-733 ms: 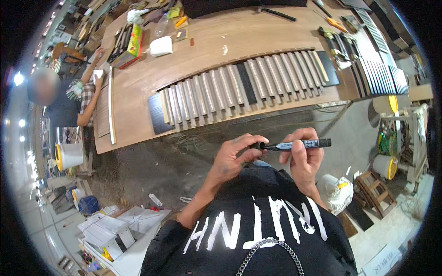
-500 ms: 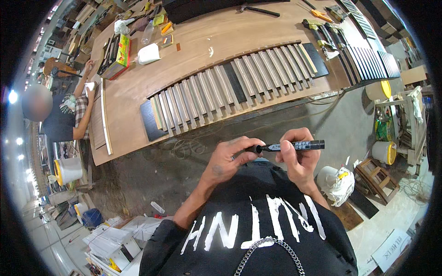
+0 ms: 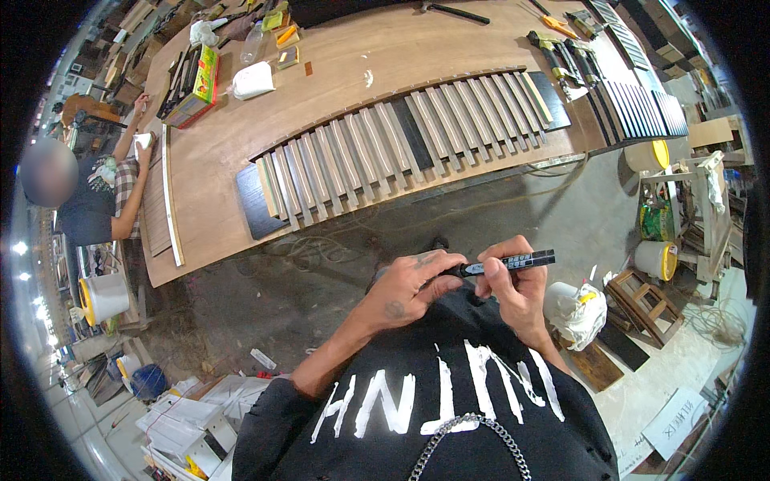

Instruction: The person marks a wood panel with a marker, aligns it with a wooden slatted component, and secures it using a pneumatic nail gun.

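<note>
Black cap [image 3: 459, 271] at its fingertips, the left hand [image 3: 411, 290] has thumb and forefinger closed on it; the right hand [image 3: 515, 290] pinches the marker [image 3: 531, 260] by its barrel, fingers curled. The marker points leftward at the cap, long axis sideways, right end slightly higher; beyond, slatted strips [image 3: 341, 160] lie on the table [image 3: 425, 60]

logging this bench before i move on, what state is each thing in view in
marker: held, writing end at cap, seating unclear
cap: partly hidden by fingers
left hand: closed around cap
right hand: closed on marker
slats: lined up on worktable
hammer: lying on worktable
box: open, holding dark strips
</note>
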